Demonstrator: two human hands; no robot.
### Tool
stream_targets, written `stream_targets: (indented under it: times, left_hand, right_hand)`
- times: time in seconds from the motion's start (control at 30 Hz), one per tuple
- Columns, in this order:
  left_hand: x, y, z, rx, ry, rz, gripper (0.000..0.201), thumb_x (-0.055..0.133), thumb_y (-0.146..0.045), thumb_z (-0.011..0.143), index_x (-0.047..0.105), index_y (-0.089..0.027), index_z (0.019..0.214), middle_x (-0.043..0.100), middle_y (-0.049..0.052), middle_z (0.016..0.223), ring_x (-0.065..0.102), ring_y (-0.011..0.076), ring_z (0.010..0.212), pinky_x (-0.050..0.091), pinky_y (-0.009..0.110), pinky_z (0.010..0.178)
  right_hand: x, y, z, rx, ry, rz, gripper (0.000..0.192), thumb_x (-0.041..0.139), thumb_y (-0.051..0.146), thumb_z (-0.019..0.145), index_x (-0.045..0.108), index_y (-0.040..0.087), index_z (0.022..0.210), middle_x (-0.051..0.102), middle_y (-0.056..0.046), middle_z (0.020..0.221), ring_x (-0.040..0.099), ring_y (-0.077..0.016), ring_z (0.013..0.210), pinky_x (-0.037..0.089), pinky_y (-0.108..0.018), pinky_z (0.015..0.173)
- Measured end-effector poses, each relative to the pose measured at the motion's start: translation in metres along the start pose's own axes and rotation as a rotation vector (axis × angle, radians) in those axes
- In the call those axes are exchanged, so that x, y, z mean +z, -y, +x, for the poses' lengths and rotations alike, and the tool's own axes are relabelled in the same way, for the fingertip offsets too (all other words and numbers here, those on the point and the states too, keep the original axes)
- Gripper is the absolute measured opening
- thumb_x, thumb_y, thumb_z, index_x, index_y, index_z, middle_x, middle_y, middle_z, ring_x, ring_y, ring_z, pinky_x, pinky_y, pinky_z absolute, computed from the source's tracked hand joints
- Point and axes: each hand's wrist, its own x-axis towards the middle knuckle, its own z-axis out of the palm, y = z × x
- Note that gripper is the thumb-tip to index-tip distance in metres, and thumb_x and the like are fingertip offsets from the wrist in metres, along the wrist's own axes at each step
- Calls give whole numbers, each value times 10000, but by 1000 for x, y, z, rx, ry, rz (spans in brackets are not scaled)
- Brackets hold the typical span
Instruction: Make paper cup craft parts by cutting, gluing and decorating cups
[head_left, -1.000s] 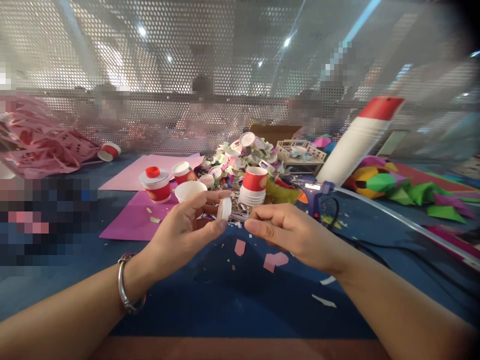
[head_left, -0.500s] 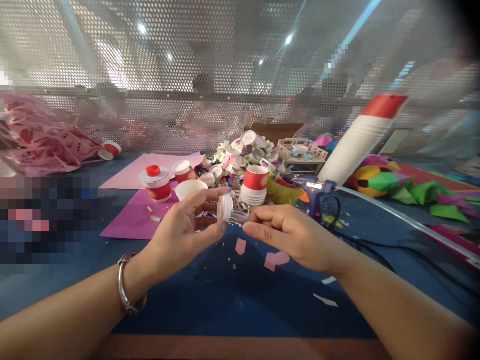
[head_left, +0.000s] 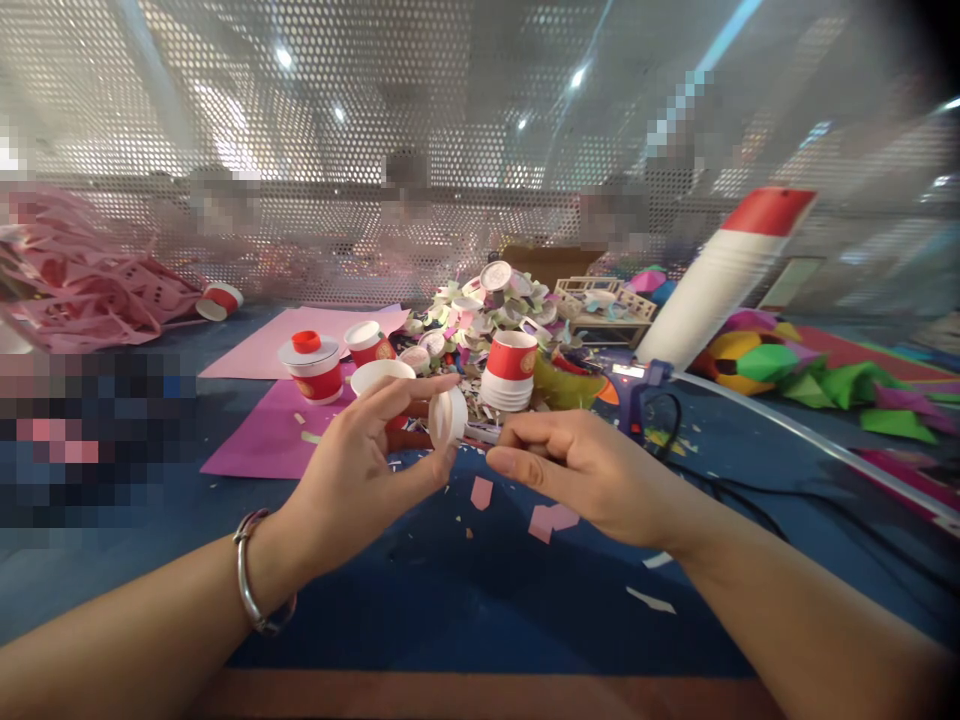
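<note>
My left hand [head_left: 367,455] is closed by thumb and fingertips on the rim of a small white paper cup base [head_left: 448,419], a round piece tilted on edge. My right hand [head_left: 581,470] pinches a thin pale tool [head_left: 480,433], perhaps a blade, whose far end meets the right side of the cup base. Fingers hide most of that tool. Just behind my hands stands a stack of cups [head_left: 513,357], red on top. A white-rimmed cup [head_left: 382,376] is partly covered by my left fingers.
Heaped paper scraps [head_left: 487,300] lie behind the cups. A blue glue gun [head_left: 636,395] with black cables stands at the right, near a leaning tall cup stack [head_left: 720,270]. Purple paper [head_left: 262,435] and a lidded red cup [head_left: 315,370] are left; pink shreds [head_left: 90,270] lie farther left.
The cup base has turned slightly in my left fingers, showing more of its hollow face. More of the thin tool shows beside it. Both hands stay almost in place.
</note>
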Motion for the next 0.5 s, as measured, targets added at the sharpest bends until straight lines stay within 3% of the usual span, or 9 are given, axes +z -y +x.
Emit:
stream_targets:
  times: [0.2,0.37,0.5]
  left_hand:
    - [-1,-2,-2,84,-98,118,525,748,-148,801,651,-237,1309,618,103,1362,585,311,1260,554,496,1038]
    - [0,0,0,-1,-35,0,467,730,-190,840,631,-213,1296,620,116,1310,660,265,1112,594,435,950]
    - [1,2,2,-30,3,-49,443,712,-192,866,614,-208,1298,629,101,1251,635,239,1118,603,366,885]
  right_hand:
    - [1,1,1,-33,-18,-6,405,583,528,966,655,180,772,563,25,655,450,-80,538,315,-232,472]
    - [3,4,3,5,-15,22,416,586,546,957,629,177,772,577,25,656,474,-81,537,322,-225,467]
    - [2,5,2,25,-3,30,407,590,537,959,610,179,765,596,22,666,478,-80,532,329,-223,464]
